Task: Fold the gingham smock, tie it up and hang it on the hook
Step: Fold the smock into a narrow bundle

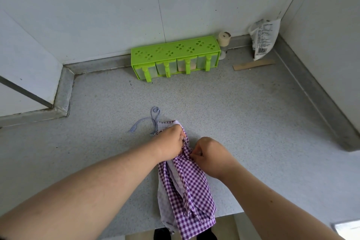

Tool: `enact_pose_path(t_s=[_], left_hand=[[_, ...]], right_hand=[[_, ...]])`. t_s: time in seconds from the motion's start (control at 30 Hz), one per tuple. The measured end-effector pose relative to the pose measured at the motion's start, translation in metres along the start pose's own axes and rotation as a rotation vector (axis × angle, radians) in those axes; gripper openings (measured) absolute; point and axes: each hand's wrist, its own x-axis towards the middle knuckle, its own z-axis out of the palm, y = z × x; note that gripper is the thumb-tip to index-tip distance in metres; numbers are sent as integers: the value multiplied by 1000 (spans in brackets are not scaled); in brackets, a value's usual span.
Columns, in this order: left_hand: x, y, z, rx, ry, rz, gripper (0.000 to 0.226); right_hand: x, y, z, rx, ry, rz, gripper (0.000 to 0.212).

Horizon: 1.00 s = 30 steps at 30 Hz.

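The gingham smock (185,185) is lying bunched lengthwise on the grey counter (243,115), its tail hanging over the near edge. The left hand (171,142) is clamping the gathered top while the right hand (209,154) is pinching fabric beside it (loose strings (145,122) are trailing beyond); cinching tightly should be keeping the bundle from unrolling.

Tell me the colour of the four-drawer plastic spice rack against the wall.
Bright lime green plastic spice rack, with clear drawers; the head view shows it.
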Motion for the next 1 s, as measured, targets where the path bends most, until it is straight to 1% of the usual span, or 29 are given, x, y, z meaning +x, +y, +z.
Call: enact_pose_path(t_s=[0.1,0.2,0.27,0.3,0.33,0.4,0.43,0.47,0.5,0.53,0.57,0.6,0.63,0.7,0.77,0.83,0.93,0.97,1.0], left_hand=[[-2,1,3,-3,15,-10,13],[-8,3,2,-2,17,5,14],[-12,0,-2,-19,44,25,13],[-15,-2,-4,-36,93,38,13],[-16,-6,-7,-48,176,41,12],[-19,-17,-15,-40,389,0,20],[-20,-24,-18,-33,443,-52,27],[-19,-32,-21,-31,427,-138,36],[-19,-39,-23,-32,358,-239,51],[-19,-46,-22,-58,257,-331,67],[-19,-51,-18,-124,154,-389,81],[-20,-57,-14,-190,77,-415,90],[-13,-67,-3,-234,26,-410,93],[-18,-66,0,-287,-13,-378,87],[-29,-54,-3,-379,-5,-348,67],[-40,-42,-8,-555,18,-353,47],[-49,-34,-17,-918,67,-352,14],[-50,-33,-20,-1024,97,-347,13],[-51,-32,-24,-1107,130,-348,18]], right_hand=[[2,-2,-3,-34,-47,-22,12],[-1,-1,-4,-44,-59,-43,11],[-2,-1,-6,38,-41,25,13],[-3,-1,-8,111,-21,92,13],[-2,-3,-10,166,1,155,12],[0,-6,-14,165,38,206,10],[1,-10,-16,147,34,207,8],[3,-13,-16,150,17,206,8],[5,-18,-17,175,-13,203,14],[7,-24,-16,224,-51,206,22],[9,-29,-16,279,-91,218,31],[12,-35,-14,328,-121,225,41],[13,-40,-14,364,-139,238,50],[14,-49,-14,414,-160,255,66],[14,-52,-11,449,-149,258,69],[12,-57,-11,462,-123,235,60],[9,-71,-18,470,-92,171,31],[7,-76,-22,481,-89,144,30],[6,-82,-26,494,-72,131,33]])
